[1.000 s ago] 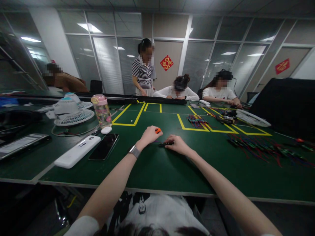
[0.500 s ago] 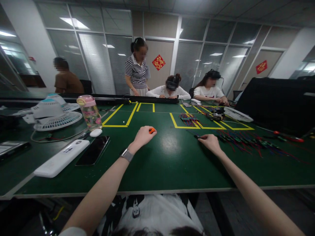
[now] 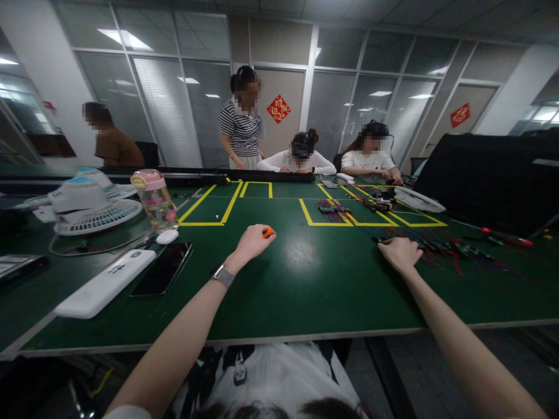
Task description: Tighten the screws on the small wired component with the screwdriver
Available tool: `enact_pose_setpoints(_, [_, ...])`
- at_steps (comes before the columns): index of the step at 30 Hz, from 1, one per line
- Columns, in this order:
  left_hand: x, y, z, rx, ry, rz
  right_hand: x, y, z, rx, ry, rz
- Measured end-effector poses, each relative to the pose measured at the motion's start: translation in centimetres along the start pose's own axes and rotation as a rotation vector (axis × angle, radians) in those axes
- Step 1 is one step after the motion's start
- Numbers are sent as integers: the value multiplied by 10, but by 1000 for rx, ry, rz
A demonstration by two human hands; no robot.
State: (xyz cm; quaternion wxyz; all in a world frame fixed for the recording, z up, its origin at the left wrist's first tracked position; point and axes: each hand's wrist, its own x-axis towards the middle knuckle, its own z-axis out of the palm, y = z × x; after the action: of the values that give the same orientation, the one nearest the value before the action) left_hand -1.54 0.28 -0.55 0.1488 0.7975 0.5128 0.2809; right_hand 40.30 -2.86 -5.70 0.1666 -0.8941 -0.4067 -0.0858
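Observation:
My left hand [image 3: 253,241] is closed around a small orange object [image 3: 268,233] with dark parts, mostly hidden by the fingers; its kind does not show. My right hand [image 3: 399,253] is farther right, with thumb and fingers pinched together. A small dark piece [image 3: 376,239] sticks out at its fingertips, too small to name. Just beyond and to the right of that hand lies a long row of small green boards with red and blue wires [image 3: 463,250]. A second cluster of wired boards [image 3: 331,209] lies within yellow tape lines.
On the left are a white phone-shaped device [image 3: 105,285], a black phone [image 3: 163,270], a pink-lidded bottle [image 3: 155,201] and white fans [image 3: 96,203]. A large black case [image 3: 489,180] stands at right. Several people sit or stand across the green table [image 3: 279,308].
My right hand has moved right, with the small dark piece, up to the row of wired boards. My left hand has stayed almost in place. The view has shifted slightly.

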Motion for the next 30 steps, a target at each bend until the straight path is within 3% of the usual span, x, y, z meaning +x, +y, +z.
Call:
enact_pose_setpoints(6, [2, -3, 2, -4, -5, 15, -1, 3, 5, -46, 97, 24])
enact_pose_setpoints(30, [1, -2, 2, -24, -18, 31, -8, -1, -2, -29, 95, 5])
